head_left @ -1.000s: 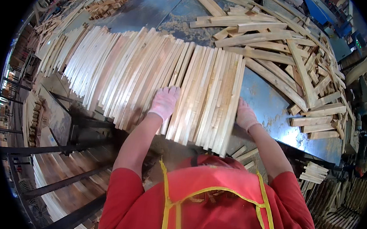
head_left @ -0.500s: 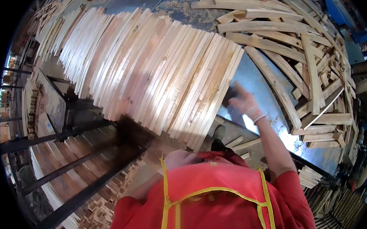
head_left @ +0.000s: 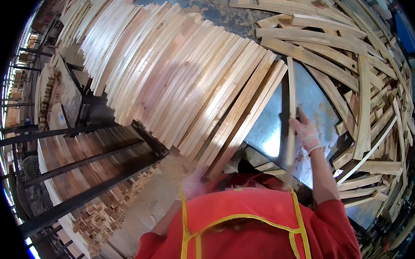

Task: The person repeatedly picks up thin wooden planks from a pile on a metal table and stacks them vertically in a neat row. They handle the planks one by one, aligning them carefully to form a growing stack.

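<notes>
Wood strip in right hand, just right of the row.
Right fingers closed on strip's middle. Left hand at row's near end, blurred; can't tell openness or grip.

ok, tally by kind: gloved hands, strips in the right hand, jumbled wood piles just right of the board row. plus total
Gloved hands, left hand and right hand: 2
Strip in right hand: 1
Jumbled pile right of board row: 1
Total: 4

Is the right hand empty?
No, the right hand grips a narrow wooden strip to the right of the row of slats.
</notes>
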A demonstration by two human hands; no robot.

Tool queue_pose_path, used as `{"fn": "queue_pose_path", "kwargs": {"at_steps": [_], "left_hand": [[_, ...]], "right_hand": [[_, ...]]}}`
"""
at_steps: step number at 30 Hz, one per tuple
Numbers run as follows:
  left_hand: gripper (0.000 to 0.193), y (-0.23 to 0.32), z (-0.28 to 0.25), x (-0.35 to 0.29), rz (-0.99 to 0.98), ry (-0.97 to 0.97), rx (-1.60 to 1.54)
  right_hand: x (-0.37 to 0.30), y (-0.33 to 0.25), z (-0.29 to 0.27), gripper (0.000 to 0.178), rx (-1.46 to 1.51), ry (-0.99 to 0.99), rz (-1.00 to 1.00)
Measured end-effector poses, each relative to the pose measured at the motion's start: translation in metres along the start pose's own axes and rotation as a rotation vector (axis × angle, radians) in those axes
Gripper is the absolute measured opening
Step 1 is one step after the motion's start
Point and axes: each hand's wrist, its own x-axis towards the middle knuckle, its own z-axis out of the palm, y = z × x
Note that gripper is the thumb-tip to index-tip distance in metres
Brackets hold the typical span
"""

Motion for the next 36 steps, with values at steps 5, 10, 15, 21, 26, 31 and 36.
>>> {"fn": "queue_pose_path", "kwargs": {"at_steps": [5,10,15,21,26,31,36], "left_hand": [[0.056,0.060,0.007,-0.056,0.326,-0.144,0.925],[0.076,0.150,0.095,-0.025,-0.003,-0.447,0.657],[0.095,0.133,0.179,0.048,0.533,-0.373,1.445],[0.111,0.191,0.132,0.010,0.657,-0.384,1.310],[0.074,0.301,0.119,-0.006,0.490,0.616,2.139],[0.083,0.300,0.064,0.031,1.135,0.864,2.523],[0.086,0.319,0.055,0.036,1.025,0.944,2.306]], "right_hand": [[0.015,-0.010,0.093,0.069,-0.135,-0.215,-0.062],[0.009,-0.015,0.147,0.076,0.045,-0.235,-0.158],[-0.002,-0.031,0.155,0.073,0.332,-0.198,0.001],[-0.025,-0.062,0.170,0.076,0.408,-0.111,-0.004],[-0.021,-0.046,0.203,0.088,0.044,0.038,-0.093],[-0.019,-0.048,0.201,0.095,-0.097,0.053,-0.028],[-0.015,-0.035,0.196,0.102,-0.064,0.028,-0.109]]}}
